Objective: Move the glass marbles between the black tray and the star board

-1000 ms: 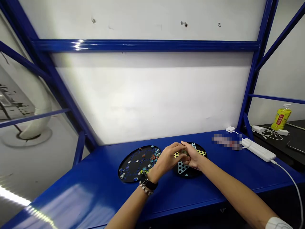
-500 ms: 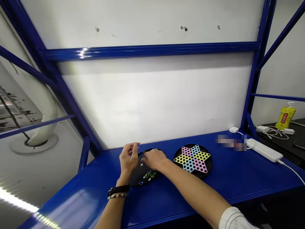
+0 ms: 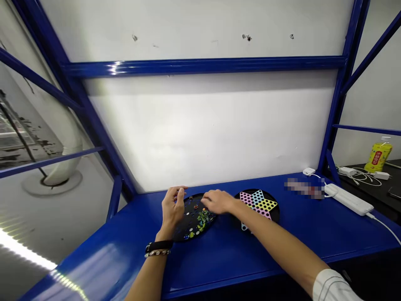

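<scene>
A round black tray (image 3: 188,234) lies on the blue shelf with several coloured glass marbles (image 3: 202,218) heaped in it. My left hand (image 3: 172,207) rests on the tray's left rim, fingers curled upward and slightly apart. My right hand (image 3: 218,201) hovers over the tray's right side, fingers bent down toward the marbles; whether they hold any is hidden. To the right sits a black board with a pastel six-pointed star (image 3: 261,202) full of holes, partly covered by my right forearm.
The blue metal shelf (image 3: 238,255) is framed by blue uprights (image 3: 340,96) and a crossbar. A white power strip (image 3: 349,199) with cable lies at the right. Beyond it, a black table holds a yellow bottle (image 3: 379,155) and chargers.
Both hands left the star board and moved left to the marble tray. In the last half second my right hand shifted to the tray's right edge and the marbles gathered in a heap.
</scene>
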### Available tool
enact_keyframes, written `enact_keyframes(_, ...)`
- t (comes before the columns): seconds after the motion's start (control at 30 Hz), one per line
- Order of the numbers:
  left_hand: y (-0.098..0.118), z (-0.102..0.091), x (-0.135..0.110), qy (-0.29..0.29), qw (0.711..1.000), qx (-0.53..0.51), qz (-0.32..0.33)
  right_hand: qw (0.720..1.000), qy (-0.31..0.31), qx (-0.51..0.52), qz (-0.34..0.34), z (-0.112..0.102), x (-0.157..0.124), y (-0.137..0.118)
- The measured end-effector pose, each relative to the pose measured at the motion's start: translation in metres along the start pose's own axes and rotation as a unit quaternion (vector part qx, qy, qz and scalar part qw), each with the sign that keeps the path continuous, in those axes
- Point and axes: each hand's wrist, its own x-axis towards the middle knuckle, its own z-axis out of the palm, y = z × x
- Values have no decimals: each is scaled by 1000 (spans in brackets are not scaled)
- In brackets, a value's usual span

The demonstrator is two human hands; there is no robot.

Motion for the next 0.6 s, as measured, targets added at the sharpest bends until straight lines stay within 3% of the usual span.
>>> enact_keyframes(0.07,0,0,-1,-13,1000,1,-2,997,43,61,-7,-24,-16,26)
enact_keyframes(0.17,-1,3,-1,-29,1000,11,2,990,90,96,54,-56,-55,80)
enact_keyframes(0.27,-7,7,-2,-55,998,41,3,978,138,30,155,-73,-101,137)
enact_keyframes(0.33,-12,11,-4,-100,992,74,-4,964,125,-33,234,-73,-127,164)
enact_keyframes(0.47,-22,15,-10,-221,966,130,3,952,76,-92,282,-61,-146,178)
enact_keyframes(0.6,-22,17,-13,-244,960,135,4,953,47,-93,286,-56,-137,169)
